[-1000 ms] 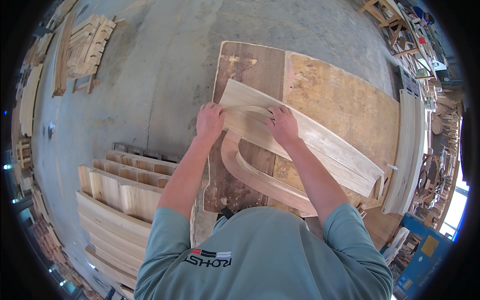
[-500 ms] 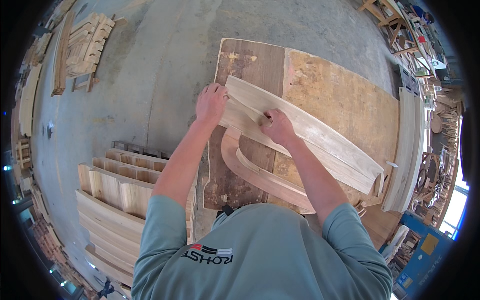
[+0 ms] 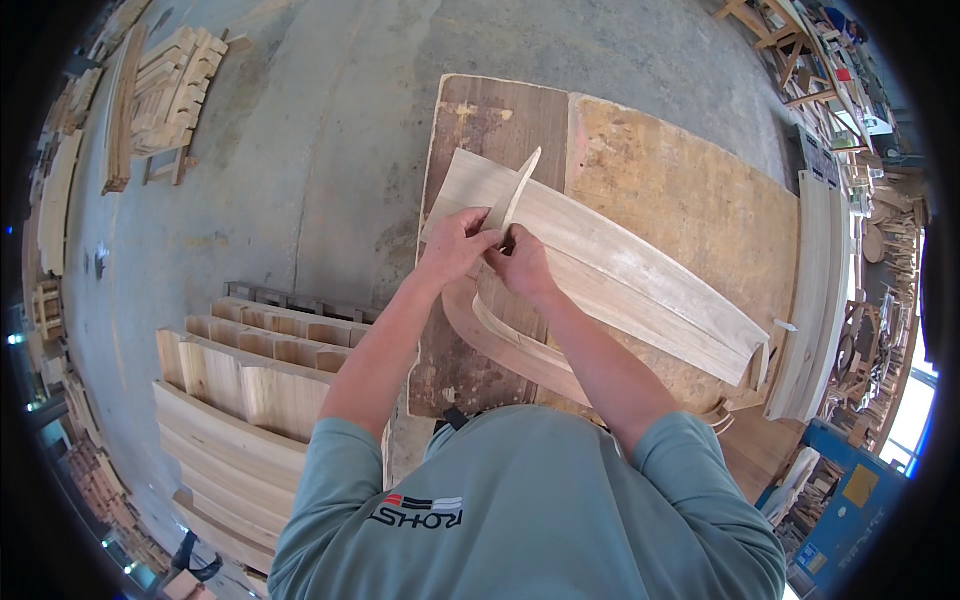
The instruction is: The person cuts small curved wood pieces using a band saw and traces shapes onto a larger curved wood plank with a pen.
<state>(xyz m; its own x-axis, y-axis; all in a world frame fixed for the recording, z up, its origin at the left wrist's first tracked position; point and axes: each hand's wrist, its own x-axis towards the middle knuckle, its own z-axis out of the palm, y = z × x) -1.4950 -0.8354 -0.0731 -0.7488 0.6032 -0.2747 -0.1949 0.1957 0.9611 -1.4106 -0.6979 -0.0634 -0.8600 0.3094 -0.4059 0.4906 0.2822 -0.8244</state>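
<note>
Both hands meet above the left part of a long, pale wooden board (image 3: 640, 275) with a curved far edge. Between them stands a thin, pale, curved strip (image 3: 521, 186), wood by its look, tapering to a point at its far end. My left hand (image 3: 462, 243) is closed on the strip's near left side. Close beside it, my right hand (image 3: 524, 262) pinches the strip near its lower end; the fingers partly hide that end. A curved wooden piece (image 3: 515, 345) lies on the worn worktable (image 3: 690, 180), nearer to me than the board and partly under my right forearm.
Stacked shaped wooden parts (image 3: 235, 385) stand left of the table. Farther off at the left is a pile of notched timbers (image 3: 180, 90). Long pale boards (image 3: 815, 290) stand along the table's right end, with a blue cabinet (image 3: 835, 500) at the lower right.
My hands, earlier apart along the board, have come together. The strip between them has swung from lying along the board to pointing away from me, raised across it.
</note>
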